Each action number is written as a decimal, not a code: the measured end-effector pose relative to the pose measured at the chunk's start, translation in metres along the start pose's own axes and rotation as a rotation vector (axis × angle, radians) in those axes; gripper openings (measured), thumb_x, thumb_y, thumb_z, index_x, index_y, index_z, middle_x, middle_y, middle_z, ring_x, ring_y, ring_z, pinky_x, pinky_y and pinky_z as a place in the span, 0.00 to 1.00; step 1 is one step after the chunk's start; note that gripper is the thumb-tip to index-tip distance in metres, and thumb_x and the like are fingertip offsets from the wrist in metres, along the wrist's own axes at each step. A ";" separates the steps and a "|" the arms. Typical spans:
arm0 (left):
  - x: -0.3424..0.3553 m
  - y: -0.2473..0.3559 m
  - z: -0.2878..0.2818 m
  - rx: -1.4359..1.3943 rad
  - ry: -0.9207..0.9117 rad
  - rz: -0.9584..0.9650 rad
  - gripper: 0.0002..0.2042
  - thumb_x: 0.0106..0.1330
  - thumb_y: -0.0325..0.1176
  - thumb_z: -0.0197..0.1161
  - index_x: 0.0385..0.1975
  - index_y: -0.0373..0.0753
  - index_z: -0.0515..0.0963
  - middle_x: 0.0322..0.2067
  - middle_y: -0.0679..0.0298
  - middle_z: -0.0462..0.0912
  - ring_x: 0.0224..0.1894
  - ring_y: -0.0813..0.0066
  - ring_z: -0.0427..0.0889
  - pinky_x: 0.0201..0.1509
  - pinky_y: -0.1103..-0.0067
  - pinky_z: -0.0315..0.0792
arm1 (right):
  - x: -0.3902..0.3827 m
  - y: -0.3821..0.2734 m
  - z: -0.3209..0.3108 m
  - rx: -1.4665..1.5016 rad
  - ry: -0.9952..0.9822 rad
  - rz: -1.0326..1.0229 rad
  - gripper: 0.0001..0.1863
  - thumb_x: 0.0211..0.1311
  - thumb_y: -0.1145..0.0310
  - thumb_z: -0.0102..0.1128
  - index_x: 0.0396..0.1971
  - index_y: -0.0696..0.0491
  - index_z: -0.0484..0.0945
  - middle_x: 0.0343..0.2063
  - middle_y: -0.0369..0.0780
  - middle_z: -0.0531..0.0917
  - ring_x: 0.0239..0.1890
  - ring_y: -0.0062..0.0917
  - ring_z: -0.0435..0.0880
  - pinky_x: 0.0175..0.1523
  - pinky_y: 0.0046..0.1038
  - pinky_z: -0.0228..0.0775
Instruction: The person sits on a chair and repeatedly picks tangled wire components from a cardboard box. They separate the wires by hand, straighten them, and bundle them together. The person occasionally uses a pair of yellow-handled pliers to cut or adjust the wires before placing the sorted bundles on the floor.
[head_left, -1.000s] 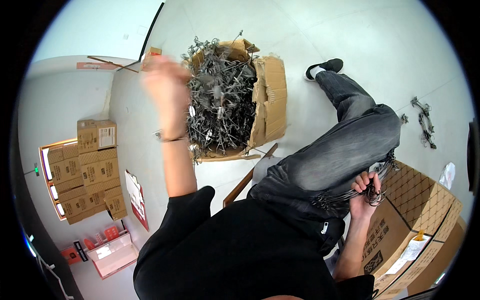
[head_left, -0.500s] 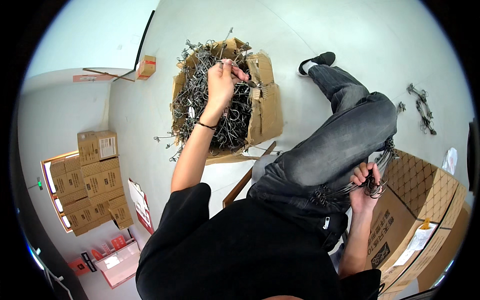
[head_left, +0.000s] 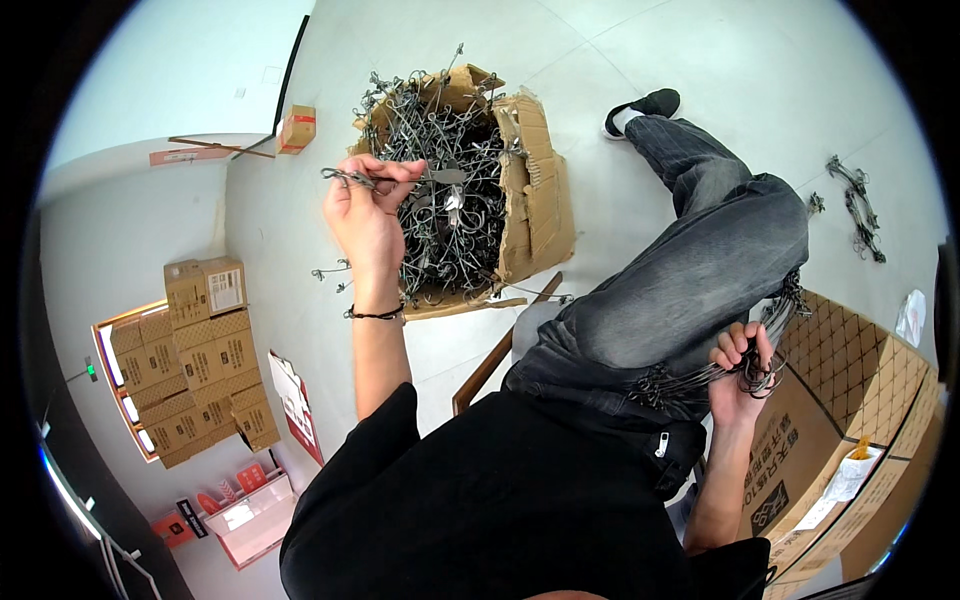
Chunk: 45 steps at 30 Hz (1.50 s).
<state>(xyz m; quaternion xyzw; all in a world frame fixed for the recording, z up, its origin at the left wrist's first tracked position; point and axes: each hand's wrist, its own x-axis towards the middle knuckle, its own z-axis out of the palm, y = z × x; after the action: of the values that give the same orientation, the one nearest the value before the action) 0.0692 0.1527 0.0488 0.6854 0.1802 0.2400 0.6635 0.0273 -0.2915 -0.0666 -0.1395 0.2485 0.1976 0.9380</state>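
Observation:
Pinched in the fingers of my left hand [head_left: 368,215] is a dark wire piece [head_left: 345,177] with a looped end and what looks like a flat oval tip. That hand is above the left edge of an open cardboard box [head_left: 537,195], which is heaped with tangled wire pieces [head_left: 435,125] of the same dark metal. My right hand [head_left: 738,385] is closed around a bundle of dark wires [head_left: 690,380] beside my thigh. Curled ends of the bundle stick out past its fingers, and the wires stretch across my lap.
A large patterned carton [head_left: 800,430] stands at my right. A few loose wire pieces [head_left: 858,210] lie on the floor at far right. Stacked cartons [head_left: 200,350] are at the left, and a small carton [head_left: 296,130] sits by the wall. My bent leg [head_left: 690,260] extends toward the far right.
My left hand has moved left and nearer, from above the heap to the box's left edge, with the wire piece in its fingers. My right hand keeps its hold on the bundle.

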 end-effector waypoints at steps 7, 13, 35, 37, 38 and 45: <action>-0.015 -0.019 0.002 0.153 -0.031 -0.111 0.15 0.81 0.38 0.43 0.42 0.31 0.73 0.43 0.45 0.84 0.52 0.49 0.84 0.55 0.62 0.82 | 0.003 -0.003 -0.005 -0.007 -0.015 0.001 0.10 0.75 0.63 0.51 0.35 0.53 0.72 0.28 0.34 0.67 0.29 0.17 0.64 0.34 0.20 0.60; -0.025 -0.033 0.005 0.071 0.026 -0.060 0.14 0.81 0.34 0.43 0.42 0.30 0.73 0.41 0.48 0.84 0.51 0.54 0.85 0.54 0.66 0.83 | 0.003 -0.001 -0.004 -0.011 -0.009 -0.006 0.10 0.75 0.63 0.51 0.36 0.53 0.71 0.29 0.34 0.67 0.29 0.17 0.64 0.34 0.20 0.61; 0.040 -0.025 0.045 0.695 -0.414 0.231 0.10 0.75 0.21 0.48 0.37 0.30 0.78 0.28 0.61 0.85 0.32 0.79 0.82 0.39 0.81 0.76 | 0.005 -0.002 -0.008 0.020 0.001 -0.003 0.09 0.76 0.64 0.49 0.37 0.54 0.71 0.29 0.34 0.67 0.29 0.18 0.64 0.34 0.20 0.60; 0.049 -0.011 0.054 0.873 -0.525 0.338 0.10 0.76 0.22 0.47 0.38 0.31 0.78 0.30 0.63 0.85 0.34 0.79 0.81 0.39 0.83 0.74 | 0.005 -0.002 -0.007 0.019 0.004 -0.004 0.10 0.76 0.64 0.49 0.36 0.54 0.71 0.29 0.34 0.67 0.29 0.18 0.64 0.34 0.20 0.60; 0.058 -0.016 0.053 0.853 -0.552 0.352 0.09 0.75 0.21 0.49 0.39 0.32 0.78 0.31 0.63 0.86 0.32 0.80 0.79 0.39 0.82 0.74 | 0.005 -0.002 -0.007 0.019 0.005 -0.005 0.10 0.76 0.64 0.49 0.36 0.54 0.70 0.29 0.34 0.67 0.29 0.18 0.63 0.34 0.20 0.60; 0.047 0.000 0.072 0.209 -0.316 0.191 0.15 0.82 0.31 0.39 0.42 0.30 0.74 0.31 0.57 0.82 0.40 0.63 0.86 0.48 0.71 0.84 | 0.006 -0.001 -0.010 -0.004 0.031 -0.023 0.10 0.75 0.62 0.51 0.36 0.54 0.71 0.29 0.34 0.67 0.29 0.18 0.63 0.34 0.21 0.60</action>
<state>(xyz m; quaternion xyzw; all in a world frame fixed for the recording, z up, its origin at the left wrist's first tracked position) 0.1485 0.1197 0.0526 0.7936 0.0322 0.1715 0.5829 0.0284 -0.2944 -0.0778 -0.1473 0.2612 0.1853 0.9358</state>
